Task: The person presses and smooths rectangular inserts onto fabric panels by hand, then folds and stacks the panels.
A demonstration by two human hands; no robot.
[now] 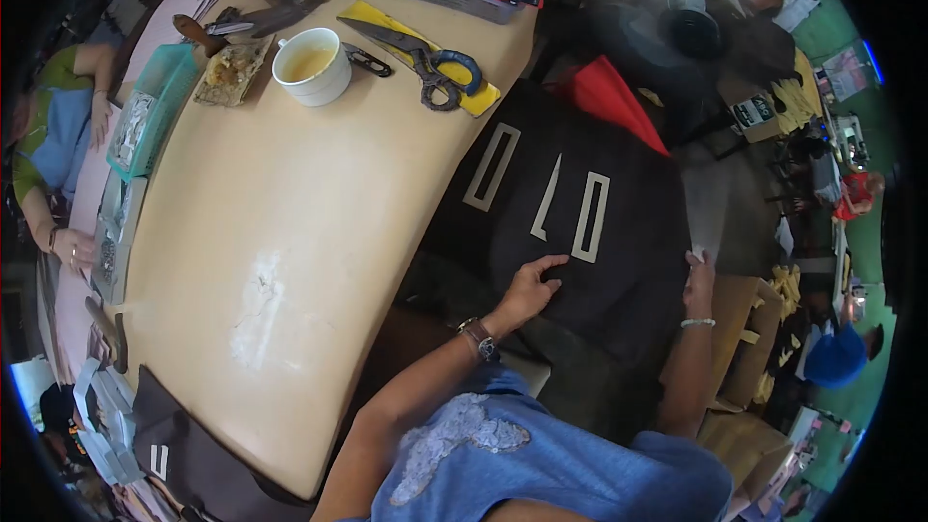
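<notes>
A dark brown fabric piece [628, 203] hangs over the table's right edge and spreads across my lap. Two cream rectangular frames, one left [491, 166] and one right [591, 217], lie on it, with a narrow pointed cream strip [547, 199] between them. My left hand [530, 290], wearing a wristwatch, rests on the fabric just below the right frame, index finger stretched out and thumb apart. At the fabric's right edge, my right hand [698, 285] pinches the border, its thumb on top and the other fingers mostly hidden.
On the table [280, 193] are scissors [425, 63] on a yellow piece, a white cup [311, 68] and a green basket [153, 116]. Another dark piece [193, 445] lies at the near left corner. A person's hand [73, 247] is beyond the left edge. Cardboard boxes [744, 338] stand right.
</notes>
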